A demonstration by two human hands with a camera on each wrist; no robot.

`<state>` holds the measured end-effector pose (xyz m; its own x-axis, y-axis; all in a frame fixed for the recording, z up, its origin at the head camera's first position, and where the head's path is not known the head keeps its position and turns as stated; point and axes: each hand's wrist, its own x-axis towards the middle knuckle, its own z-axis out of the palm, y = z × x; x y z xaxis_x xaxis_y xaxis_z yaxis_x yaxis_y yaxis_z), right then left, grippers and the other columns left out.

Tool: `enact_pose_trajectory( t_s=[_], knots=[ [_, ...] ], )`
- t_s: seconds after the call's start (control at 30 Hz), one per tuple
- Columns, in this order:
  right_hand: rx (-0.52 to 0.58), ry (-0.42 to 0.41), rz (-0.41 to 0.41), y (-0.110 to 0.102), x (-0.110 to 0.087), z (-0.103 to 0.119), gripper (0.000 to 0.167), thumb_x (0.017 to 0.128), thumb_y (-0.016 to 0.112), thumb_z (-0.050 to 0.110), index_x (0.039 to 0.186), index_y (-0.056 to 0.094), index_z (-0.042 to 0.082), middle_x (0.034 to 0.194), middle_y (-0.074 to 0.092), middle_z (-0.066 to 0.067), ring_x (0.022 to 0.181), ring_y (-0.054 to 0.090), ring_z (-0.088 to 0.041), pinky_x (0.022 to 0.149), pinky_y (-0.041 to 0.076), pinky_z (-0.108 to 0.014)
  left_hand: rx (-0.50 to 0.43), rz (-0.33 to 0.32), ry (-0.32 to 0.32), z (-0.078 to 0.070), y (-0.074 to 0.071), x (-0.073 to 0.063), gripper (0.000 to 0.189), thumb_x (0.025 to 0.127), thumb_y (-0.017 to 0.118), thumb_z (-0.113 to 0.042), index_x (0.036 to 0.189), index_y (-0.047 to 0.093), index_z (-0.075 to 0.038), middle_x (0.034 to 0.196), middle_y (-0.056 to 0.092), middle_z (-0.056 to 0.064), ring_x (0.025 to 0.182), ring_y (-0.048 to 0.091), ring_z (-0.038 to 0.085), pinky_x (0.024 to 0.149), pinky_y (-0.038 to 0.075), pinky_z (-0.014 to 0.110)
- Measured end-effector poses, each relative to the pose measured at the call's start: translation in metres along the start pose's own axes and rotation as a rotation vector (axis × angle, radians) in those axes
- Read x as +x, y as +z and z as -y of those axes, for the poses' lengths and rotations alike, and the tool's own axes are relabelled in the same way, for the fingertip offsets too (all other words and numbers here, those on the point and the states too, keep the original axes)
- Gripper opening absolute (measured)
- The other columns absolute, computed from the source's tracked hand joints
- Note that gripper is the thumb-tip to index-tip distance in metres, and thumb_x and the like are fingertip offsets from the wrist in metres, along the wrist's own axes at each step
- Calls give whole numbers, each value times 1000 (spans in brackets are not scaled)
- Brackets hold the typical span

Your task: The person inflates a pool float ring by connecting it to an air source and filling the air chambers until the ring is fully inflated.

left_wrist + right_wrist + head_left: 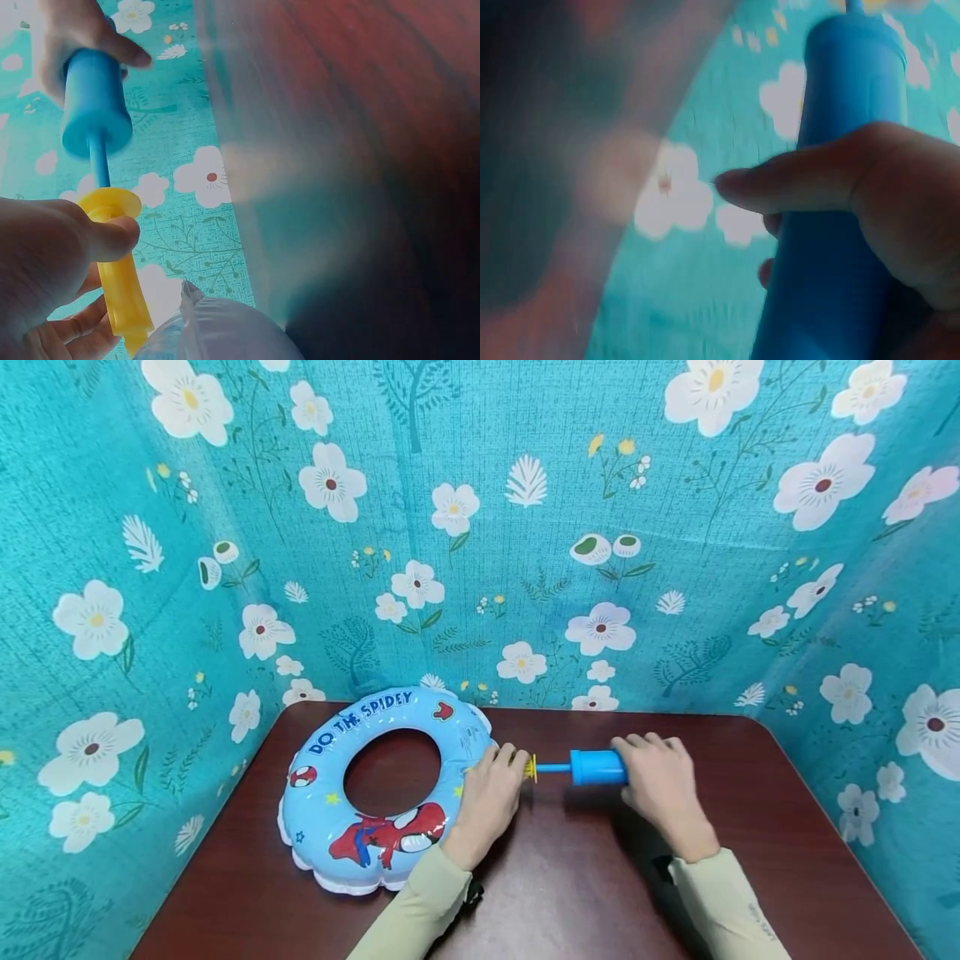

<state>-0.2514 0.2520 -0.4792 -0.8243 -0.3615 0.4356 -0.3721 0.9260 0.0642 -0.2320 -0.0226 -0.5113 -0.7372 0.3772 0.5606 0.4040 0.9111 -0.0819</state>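
Note:
A hand air pump lies level above the table between both hands, with a blue barrel (598, 767), a thin blue rod and a yellow end piece (124, 289). My left hand (489, 797) grips the yellow piece, its thumb just below the round yellow flange. Around the blue barrel curl the fingers of my right hand (663, 785), thumb across it in the right wrist view. Part of the rod shows between barrel and flange. At left lies a puffed-up light blue swim ring (322, 781) with cartoon prints. The yellow tip is close to the ring; whether it sits in a valve I cannot tell.
The dark red-brown table (555, 893) carries the ring on its left half. Teal flowered cloth (495, 560) hangs along the back and both sides. Both forearms wear pale sleeves (427, 893), and a small black item (474, 893) shows by the left cuff.

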Motion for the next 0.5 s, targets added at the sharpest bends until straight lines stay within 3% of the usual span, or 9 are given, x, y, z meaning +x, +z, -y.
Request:
enact_pose_trajectory(
  t_s=[0.13, 0.23, 0.33, 0.5],
  knots=[
    [14, 54, 22, -16, -3, -27, 59, 57, 95, 7, 112, 74, 5, 101, 77, -17, 94, 67, -40, 84, 49, -60, 13, -11, -14, 0, -1, 1, 17, 100, 76, -26, 112, 67, -17, 103, 67, 1, 91, 62, 22, 52, 55, 32],
    [11, 53, 24, -20, -3, -36, 62, 54, 97, 9, 112, 74, 3, 101, 76, -19, 93, 67, -41, 83, 49, -62, 24, -24, -17, -3, -1, 1, 19, 97, 79, -22, 112, 69, -17, 102, 67, 1, 89, 61, 22, 54, 55, 31],
    [-2, 32, 22, -17, -2, -31, 65, 54, 99, 10, 113, 74, 3, 103, 76, -19, 94, 67, -41, 82, 49, -62, 47, -31, -18, -7, -1, 2, 17, 95, 80, -17, 110, 70, -17, 100, 66, 2, 89, 61, 22, 55, 55, 29],
    [-37, -27, -5, -1, 0, -2, 61, 58, 99, 11, 112, 73, 3, 103, 76, -17, 94, 67, -38, 79, 50, -58, 92, -29, -25, -13, 2, 0, 19, 94, 81, -16, 109, 70, -17, 100, 66, 2, 91, 61, 21, 54, 55, 28]
  ],
)
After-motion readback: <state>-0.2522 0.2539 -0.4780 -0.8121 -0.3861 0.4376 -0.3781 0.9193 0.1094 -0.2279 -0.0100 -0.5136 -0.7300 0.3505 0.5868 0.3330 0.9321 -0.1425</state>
